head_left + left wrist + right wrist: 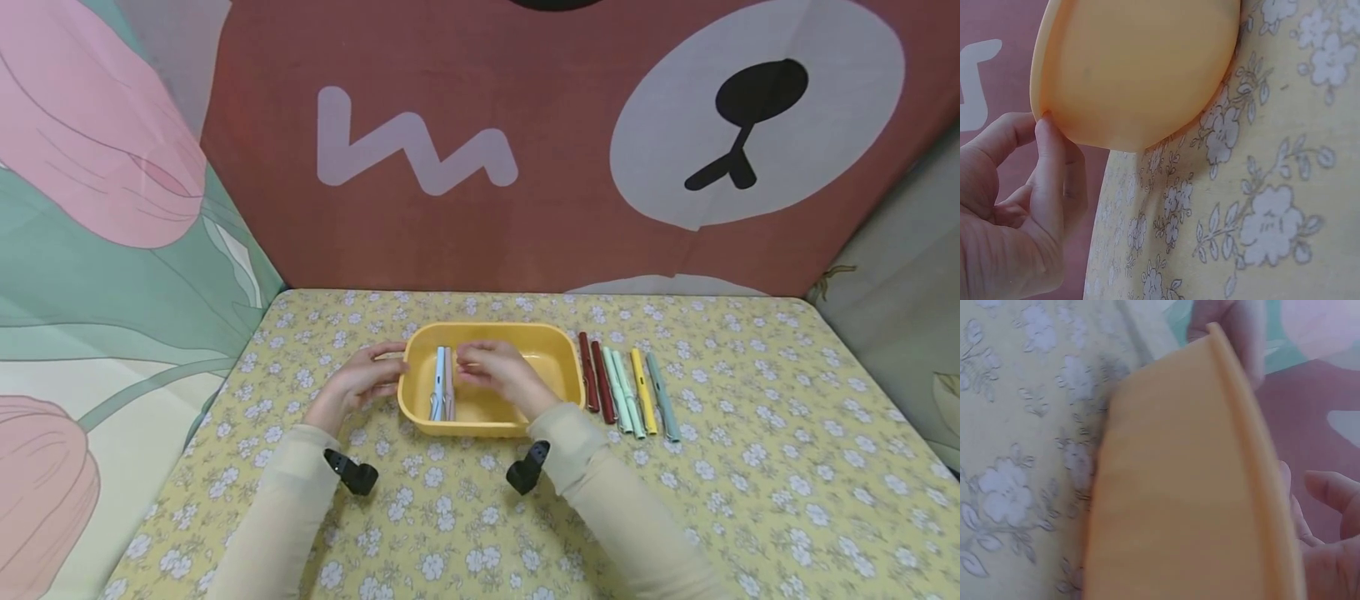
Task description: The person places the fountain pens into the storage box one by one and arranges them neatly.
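A yellow plastic bin (491, 429) stands on the table, with a light blue pen (438, 383) and a pale pink pen (449, 385) lying side by side in its left part. At the bin's left end, my left hand (365, 377) pinches the rim between thumb and fingers; the left wrist view shows this hand (1025, 187) at the rim close up. My right hand (498, 371) is over the inside of the bin, just right of the pink pen, fingers loosely bent and nothing visible between them. In the right wrist view the bin wall (1179, 475) hides part of this hand (1332, 550).
Right of the bin lies a row of capped pens: two dark red pens (596, 379), two mint green pens (622, 392), a yellow pen (643, 392) and a grey-green pen (663, 398). A flowered cloth (435, 517) covers the table. A printed curtain (555, 233) hangs behind it.
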Motion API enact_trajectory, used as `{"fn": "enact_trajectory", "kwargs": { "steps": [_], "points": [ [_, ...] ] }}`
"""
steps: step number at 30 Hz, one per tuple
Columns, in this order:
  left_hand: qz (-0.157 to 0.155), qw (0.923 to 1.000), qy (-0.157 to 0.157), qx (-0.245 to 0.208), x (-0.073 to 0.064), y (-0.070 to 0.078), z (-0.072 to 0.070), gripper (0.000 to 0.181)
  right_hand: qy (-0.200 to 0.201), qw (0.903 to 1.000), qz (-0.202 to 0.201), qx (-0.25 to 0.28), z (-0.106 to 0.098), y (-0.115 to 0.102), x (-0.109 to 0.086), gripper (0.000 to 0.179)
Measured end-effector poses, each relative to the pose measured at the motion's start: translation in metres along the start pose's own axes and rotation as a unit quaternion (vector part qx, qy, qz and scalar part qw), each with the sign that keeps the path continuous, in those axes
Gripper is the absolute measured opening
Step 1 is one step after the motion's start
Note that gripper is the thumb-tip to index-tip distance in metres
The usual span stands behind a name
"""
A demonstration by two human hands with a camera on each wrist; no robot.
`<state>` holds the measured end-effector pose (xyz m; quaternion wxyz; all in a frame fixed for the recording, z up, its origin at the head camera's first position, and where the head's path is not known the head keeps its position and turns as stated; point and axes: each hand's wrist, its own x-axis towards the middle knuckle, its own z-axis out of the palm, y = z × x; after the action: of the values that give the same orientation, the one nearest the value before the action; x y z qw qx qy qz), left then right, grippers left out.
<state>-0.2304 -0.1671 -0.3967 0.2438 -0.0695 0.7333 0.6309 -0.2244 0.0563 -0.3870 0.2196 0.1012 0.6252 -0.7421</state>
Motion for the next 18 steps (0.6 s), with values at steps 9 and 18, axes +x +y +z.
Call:
{"fn": "enact_trajectory", "kwargs": {
  "steps": [9,18],
  "points": [
    [-0.004,1.0000,-0.003,0.009,0.001,0.002,0.000,0.057,-0.021,0.9996,-0.017,0.000,-0.026,-0.026,-0.016,0.044],
    [0.000,0.9997,0.001,0.025,-0.001,0.002,-0.001,0.055,0.006,0.9989,-0.044,-0.015,-0.066,-0.047,-0.027,0.049]
  ]
}}
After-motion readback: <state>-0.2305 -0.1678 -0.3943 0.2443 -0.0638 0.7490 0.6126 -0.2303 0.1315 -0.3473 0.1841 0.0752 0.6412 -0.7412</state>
